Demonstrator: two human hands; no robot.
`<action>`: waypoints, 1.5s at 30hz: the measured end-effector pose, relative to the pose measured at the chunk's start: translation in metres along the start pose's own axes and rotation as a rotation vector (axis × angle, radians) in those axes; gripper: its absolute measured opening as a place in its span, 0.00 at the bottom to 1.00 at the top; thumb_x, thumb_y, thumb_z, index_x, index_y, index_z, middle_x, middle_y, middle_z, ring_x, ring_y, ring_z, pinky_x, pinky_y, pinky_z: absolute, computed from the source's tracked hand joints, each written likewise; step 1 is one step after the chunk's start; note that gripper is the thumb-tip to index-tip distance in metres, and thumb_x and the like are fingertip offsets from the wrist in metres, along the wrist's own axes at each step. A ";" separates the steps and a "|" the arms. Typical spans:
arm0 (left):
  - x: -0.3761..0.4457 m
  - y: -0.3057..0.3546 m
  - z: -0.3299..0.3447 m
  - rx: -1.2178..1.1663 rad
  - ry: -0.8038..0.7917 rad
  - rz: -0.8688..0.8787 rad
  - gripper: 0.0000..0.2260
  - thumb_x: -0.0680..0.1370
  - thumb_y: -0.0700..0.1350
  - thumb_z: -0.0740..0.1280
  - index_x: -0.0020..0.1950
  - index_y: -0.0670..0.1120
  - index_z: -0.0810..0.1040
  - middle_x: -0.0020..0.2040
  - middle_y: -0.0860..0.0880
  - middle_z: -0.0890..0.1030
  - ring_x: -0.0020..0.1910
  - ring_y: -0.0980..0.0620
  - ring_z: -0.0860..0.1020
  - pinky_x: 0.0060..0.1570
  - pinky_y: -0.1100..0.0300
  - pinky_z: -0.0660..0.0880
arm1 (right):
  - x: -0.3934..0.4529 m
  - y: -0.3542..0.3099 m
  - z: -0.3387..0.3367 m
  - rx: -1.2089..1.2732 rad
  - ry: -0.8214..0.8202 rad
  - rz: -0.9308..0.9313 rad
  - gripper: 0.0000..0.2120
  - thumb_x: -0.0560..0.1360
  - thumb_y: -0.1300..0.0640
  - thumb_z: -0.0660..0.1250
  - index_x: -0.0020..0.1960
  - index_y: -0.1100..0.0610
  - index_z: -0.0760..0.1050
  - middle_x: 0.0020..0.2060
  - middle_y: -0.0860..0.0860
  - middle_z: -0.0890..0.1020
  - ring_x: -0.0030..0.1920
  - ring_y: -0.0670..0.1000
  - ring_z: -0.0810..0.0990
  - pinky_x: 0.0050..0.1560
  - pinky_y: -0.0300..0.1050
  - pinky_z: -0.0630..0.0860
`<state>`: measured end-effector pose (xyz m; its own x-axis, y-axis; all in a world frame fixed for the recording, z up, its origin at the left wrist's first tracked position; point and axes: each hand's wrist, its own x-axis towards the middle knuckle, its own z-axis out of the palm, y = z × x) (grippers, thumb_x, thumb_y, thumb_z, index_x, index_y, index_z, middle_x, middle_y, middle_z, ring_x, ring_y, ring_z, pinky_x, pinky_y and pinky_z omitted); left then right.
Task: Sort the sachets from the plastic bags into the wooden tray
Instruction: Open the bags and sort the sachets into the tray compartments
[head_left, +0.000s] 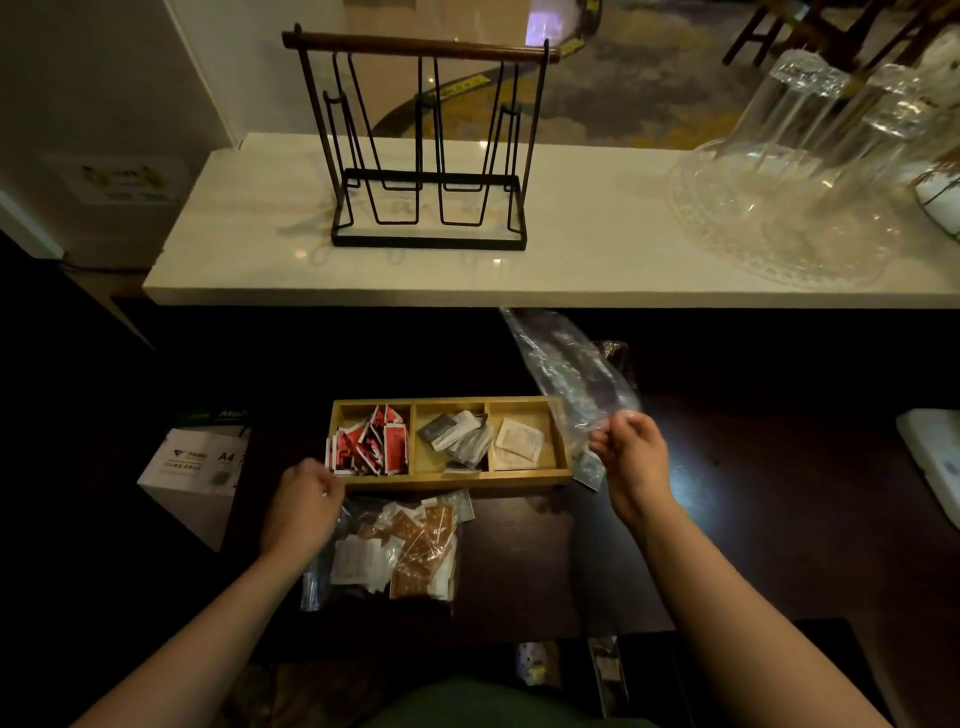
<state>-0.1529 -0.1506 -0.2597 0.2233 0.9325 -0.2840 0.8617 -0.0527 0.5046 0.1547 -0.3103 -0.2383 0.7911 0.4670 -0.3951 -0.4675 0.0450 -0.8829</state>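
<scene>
Your right hand (631, 452) pinches a clear bag (571, 374) above the tray's (452, 480) right end. Your left hand (306, 499), fingers curled, grip unclear, rests on the full bag (395, 551) at the tray's near-left corner, nearer it.

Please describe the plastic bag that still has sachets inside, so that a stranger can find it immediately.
Find the wooden tray on the dark table. The full plastic bag lies flat just in front of it, by the left hand. Unlike the empty bag held up by the right hand, it holds brown and white sachets.
</scene>
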 end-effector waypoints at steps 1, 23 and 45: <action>-0.002 -0.010 0.004 0.032 -0.016 -0.048 0.08 0.78 0.45 0.64 0.51 0.40 0.74 0.50 0.43 0.75 0.35 0.51 0.74 0.29 0.62 0.66 | 0.001 0.001 -0.007 0.041 0.068 0.008 0.07 0.79 0.65 0.59 0.43 0.58 0.69 0.34 0.55 0.73 0.28 0.46 0.77 0.30 0.35 0.76; -0.029 -0.025 -0.020 -0.302 -0.481 -0.071 0.08 0.76 0.37 0.67 0.37 0.41 0.75 0.28 0.48 0.79 0.29 0.52 0.78 0.28 0.61 0.75 | 0.005 0.048 -0.061 -0.440 0.672 0.222 0.12 0.75 0.55 0.65 0.45 0.62 0.64 0.52 0.63 0.75 0.45 0.61 0.78 0.47 0.55 0.77; -0.086 0.079 -0.006 -0.846 -0.685 -0.183 0.05 0.74 0.41 0.69 0.47 0.40 0.79 0.50 0.41 0.82 0.51 0.44 0.81 0.44 0.51 0.82 | -0.131 0.021 0.064 -1.015 -0.712 -0.297 0.14 0.71 0.56 0.71 0.55 0.51 0.75 0.47 0.45 0.80 0.45 0.41 0.77 0.41 0.26 0.70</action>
<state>-0.1066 -0.2326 -0.1911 0.5547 0.4920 -0.6710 0.3756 0.5716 0.7296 0.0162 -0.3140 -0.1885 0.2799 0.9379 -0.2049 0.4498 -0.3167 -0.8351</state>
